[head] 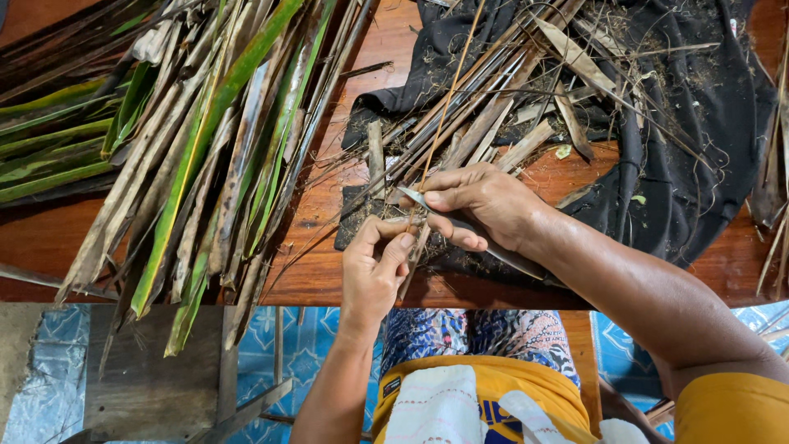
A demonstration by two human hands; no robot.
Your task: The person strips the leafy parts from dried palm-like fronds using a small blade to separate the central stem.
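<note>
Right hand (485, 205) gripped the knife (460, 226) low against a thin leaf rib (444, 115) while, from where I watched, my left hand (374, 267) pinched its near end taut over the wooden table (329, 197), steadying the scrape.

Single head-worn view, looking steeply down from above the person's own lap.

The camera sits close over the work: both forearms enter from the bottom edge, the left hand (374, 267) and right hand (481, 207) meeting near frame centre. It faces forward and down across a reddish wooden table (329, 263), whose near edge runs level across the lower third. Beyond it lie a pile of long leaves (205, 140) at upper left and a dark cloth (699, 107) at upper right. Below the edge, the lap and blue floor show. No second view; nothing shared.
</note>
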